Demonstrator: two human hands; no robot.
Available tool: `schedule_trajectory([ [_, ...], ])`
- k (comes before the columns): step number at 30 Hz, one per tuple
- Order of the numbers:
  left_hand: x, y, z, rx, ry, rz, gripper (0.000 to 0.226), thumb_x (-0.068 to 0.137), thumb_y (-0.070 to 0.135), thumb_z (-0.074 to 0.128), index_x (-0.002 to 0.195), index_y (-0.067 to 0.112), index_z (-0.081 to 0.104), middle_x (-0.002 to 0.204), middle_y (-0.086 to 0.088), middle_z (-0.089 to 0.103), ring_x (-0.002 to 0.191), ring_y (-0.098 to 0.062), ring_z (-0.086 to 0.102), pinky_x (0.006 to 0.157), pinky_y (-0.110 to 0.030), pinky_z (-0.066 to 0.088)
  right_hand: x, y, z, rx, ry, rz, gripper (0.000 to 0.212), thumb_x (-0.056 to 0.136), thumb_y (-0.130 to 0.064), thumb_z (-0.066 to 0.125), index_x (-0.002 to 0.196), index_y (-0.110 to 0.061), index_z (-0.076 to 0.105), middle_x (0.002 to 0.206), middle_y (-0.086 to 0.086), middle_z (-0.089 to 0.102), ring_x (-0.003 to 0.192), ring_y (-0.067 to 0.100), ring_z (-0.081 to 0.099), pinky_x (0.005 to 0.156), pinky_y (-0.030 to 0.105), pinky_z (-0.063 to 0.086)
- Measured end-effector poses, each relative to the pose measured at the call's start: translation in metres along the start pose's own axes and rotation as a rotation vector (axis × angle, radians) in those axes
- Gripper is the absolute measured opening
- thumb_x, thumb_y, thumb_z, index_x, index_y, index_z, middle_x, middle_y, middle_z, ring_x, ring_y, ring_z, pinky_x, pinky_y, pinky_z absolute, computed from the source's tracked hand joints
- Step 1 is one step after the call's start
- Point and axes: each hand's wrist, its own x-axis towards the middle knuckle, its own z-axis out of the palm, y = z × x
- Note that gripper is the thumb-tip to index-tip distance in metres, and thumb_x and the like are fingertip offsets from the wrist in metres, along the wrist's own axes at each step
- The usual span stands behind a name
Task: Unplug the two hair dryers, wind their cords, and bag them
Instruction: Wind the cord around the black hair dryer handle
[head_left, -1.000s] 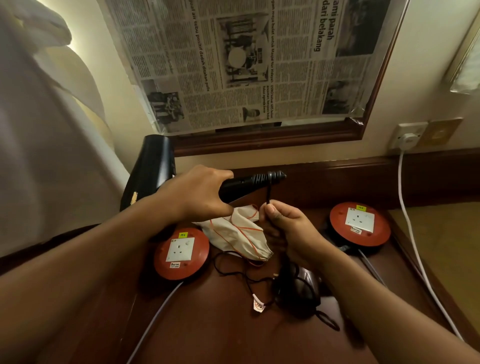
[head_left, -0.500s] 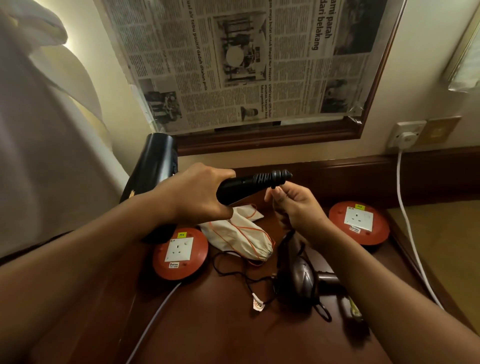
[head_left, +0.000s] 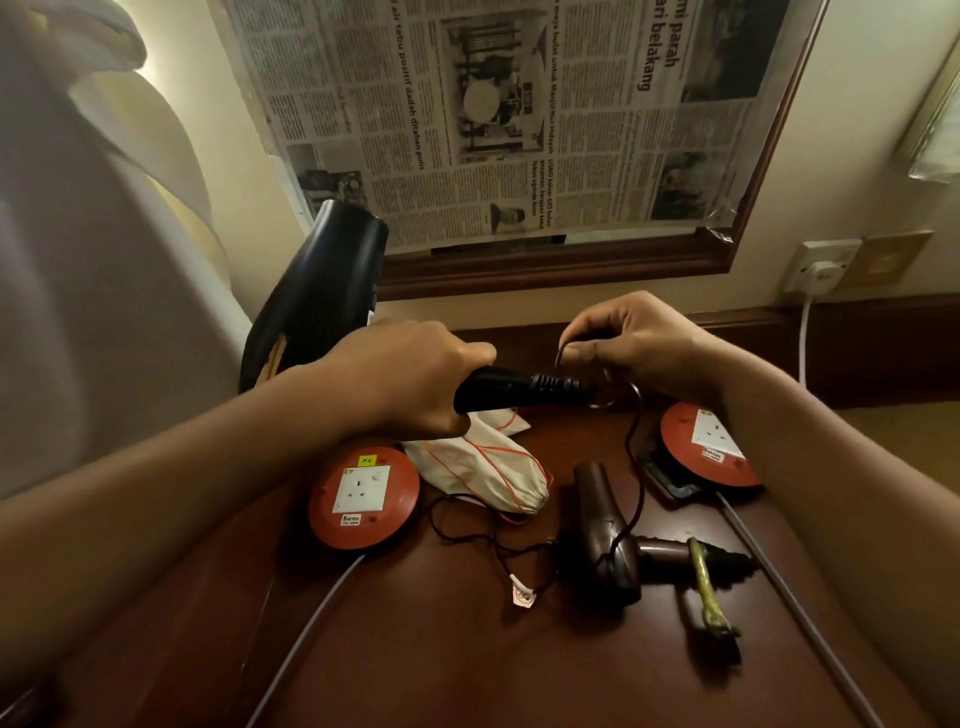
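A dark wooden counter (head_left: 467, 665) runs up to a cream wall, where a wood-framed mirror is covered by taped newspaper (head_left: 519, 114). Taking the brown hair dryer (head_left: 613, 545) lying on the counter as the landmark: the white drawstring bag (head_left: 483, 462) lies just behind and left of it, with an orange socket reel (head_left: 363, 496) further left and a second orange reel (head_left: 709, 447) behind and right. A thin black cord (head_left: 635, 467) rises from the brown dryer toward the hands. Above and left of it, the left hand (head_left: 410, 384) is wrapped around the handle of the black hair dryer (head_left: 322, 296), held off the counter with its barrel toward the wall. The right hand (head_left: 639, 343), above the landmark, pinches the cord at the handle's end. A white wall plug (head_left: 823, 270) sits far behind and right.
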Motion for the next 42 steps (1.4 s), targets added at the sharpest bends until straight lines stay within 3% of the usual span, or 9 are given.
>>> schedule_trajectory([
  [3, 0.004, 0.002, 0.006, 0.056, -0.016, -0.017, 0.04, 0.083, 0.041, 0.065, 0.118, 0.029, 0.049, 0.093, 0.006, 0.06, 0.081, -0.013, 0.059, 0.068, -0.029, 0.051, 0.0, -0.009, -0.002, -0.094, 0.008, -0.007, 0.004, 0.083, -0.01, 0.069, 0.085, -0.009, 0.072, 0.081, 0.014, 0.069, 0.07, 0.02, 0.063, 0.065, 0.038, 0.055],
  [6, 0.007, 0.004, 0.013, 0.081, -0.017, -0.072, 0.042, 0.083, 0.041, 0.065, 0.12, 0.028, 0.05, 0.099, 0.002, 0.062, 0.083, -0.015, 0.058, 0.063, -0.028, 0.044, -0.001, -0.019, -0.001, -0.319, 0.037, -0.09, 0.004, 0.082, -0.012, 0.07, 0.084, -0.012, 0.074, 0.081, 0.008, 0.07, 0.066, 0.01, 0.062, 0.063, 0.027, 0.051],
  [12, 0.011, 0.006, 0.029, 0.093, -0.008, -0.211, 0.033, 0.083, 0.039, 0.063, 0.111, 0.028, 0.05, 0.084, 0.005, 0.047, 0.078, -0.017, 0.049, 0.062, -0.032, 0.04, -0.011, -0.025, 0.019, -0.646, 0.094, -0.223, 0.019, 0.087, -0.016, 0.057, 0.094, -0.012, 0.075, 0.087, -0.008, 0.065, 0.083, 0.012, 0.063, 0.077, 0.029, 0.053],
  [20, 0.018, 0.006, 0.038, 0.029, 0.044, -0.32, 0.028, 0.085, 0.035, 0.061, 0.109, 0.025, 0.051, 0.073, 0.007, 0.039, 0.074, -0.017, 0.048, 0.06, -0.032, 0.04, -0.028, -0.02, 0.067, -0.8, 0.22, -0.081, 0.032, 0.097, -0.024, 0.038, 0.121, -0.012, 0.055, 0.103, 0.002, 0.053, 0.083, 0.022, 0.056, 0.07, 0.034, 0.048],
  [25, 0.022, 0.002, 0.038, -0.002, 0.073, -0.337, 0.028, 0.086, 0.037, 0.06, 0.108, 0.025, 0.049, 0.08, 0.005, 0.045, 0.075, -0.017, 0.048, 0.062, -0.032, 0.04, -0.035, 0.012, 0.097, -0.418, 0.521, -0.114, 0.032, 0.097, -0.009, 0.044, 0.127, -0.009, 0.055, 0.093, 0.005, 0.063, 0.073, 0.012, 0.059, 0.058, 0.016, 0.044],
  [28, 0.024, 0.003, 0.038, 0.025, 0.083, -0.331, 0.027, 0.086, 0.037, 0.06, 0.107, 0.025, 0.048, 0.077, 0.006, 0.043, 0.074, -0.016, 0.046, 0.062, -0.032, 0.038, -0.033, 0.02, 0.102, 0.366, 0.413, 0.166, 0.013, 0.096, -0.008, 0.049, 0.102, -0.009, 0.061, 0.07, 0.004, 0.06, 0.052, 0.009, 0.054, 0.047, 0.019, 0.044],
  [30, 0.025, 0.005, 0.039, 0.041, 0.087, -0.32, 0.027, 0.086, 0.037, 0.059, 0.106, 0.025, 0.047, 0.076, 0.006, 0.042, 0.073, -0.016, 0.046, 0.063, -0.033, 0.039, -0.03, 0.022, 0.101, 0.663, 0.285, 0.274, 0.012, 0.096, -0.008, 0.049, 0.097, -0.004, 0.061, 0.068, 0.007, 0.058, 0.051, 0.014, 0.052, 0.049, 0.025, 0.047],
  [37, 0.026, 0.002, 0.035, 0.029, 0.09, -0.311, 0.028, 0.083, 0.039, 0.059, 0.105, 0.026, 0.046, 0.081, 0.004, 0.048, 0.074, -0.019, 0.048, 0.064, -0.033, 0.041, -0.023, 0.022, 0.073, 0.66, -0.065, 0.335, 0.027, 0.1, -0.012, 0.041, 0.089, -0.001, 0.063, 0.069, 0.009, 0.058, 0.058, 0.02, 0.056, 0.062, 0.033, 0.052],
  [42, 0.026, -0.003, 0.033, 0.026, 0.087, -0.314, 0.031, 0.083, 0.041, 0.06, 0.108, 0.028, 0.047, 0.084, 0.003, 0.051, 0.076, -0.019, 0.051, 0.067, -0.034, 0.047, -0.024, 0.017, 0.058, 0.416, -0.1, 0.278, 0.022, 0.098, -0.013, 0.048, 0.093, 0.001, 0.063, 0.074, 0.014, 0.061, 0.067, 0.025, 0.06, 0.062, 0.028, 0.055],
])
